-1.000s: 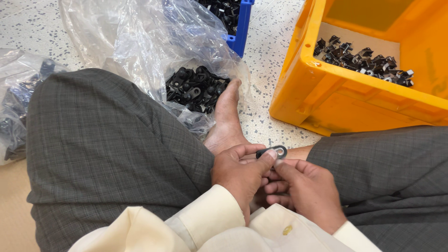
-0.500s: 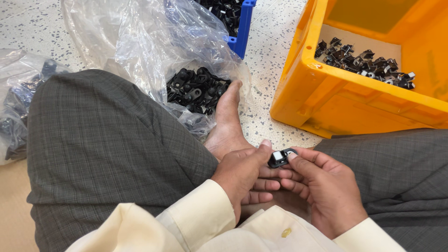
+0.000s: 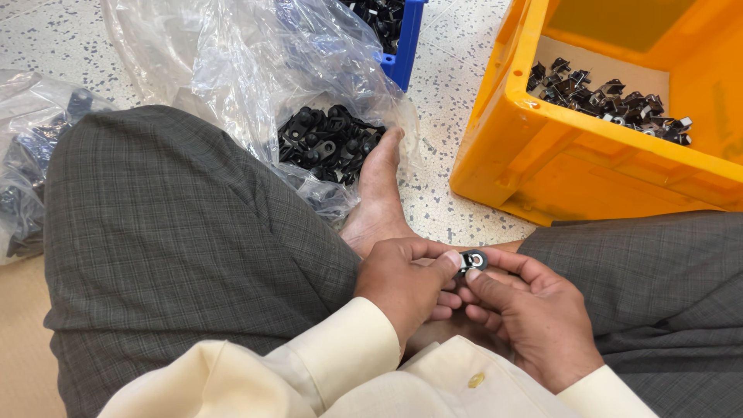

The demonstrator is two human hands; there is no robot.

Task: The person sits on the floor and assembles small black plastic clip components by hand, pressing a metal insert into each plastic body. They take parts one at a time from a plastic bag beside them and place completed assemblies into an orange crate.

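Note:
A small black part with a metal ring [image 3: 472, 260] is pinched between the fingertips of both hands, low in the head view above my crossed legs. My left hand [image 3: 406, 282] grips it from the left with thumb and forefinger. My right hand [image 3: 530, 313] holds it from the right, thumb on top. Both sleeves are cream-coloured. My bare foot [image 3: 379, 197] rests on the floor just beyond the hands.
A clear plastic bag [image 3: 255, 70] holding a pile of black parts [image 3: 325, 143] lies ahead of my foot. An orange crate [image 3: 542, 166] with several assembled black parts stands at the right. A blue bin [image 3: 406, 46] is at the top, another bag [image 3: 31, 155] at the left.
The hands have stayed together over my lap, turning the small part between the fingertips; my right thumb now presses on top of it.

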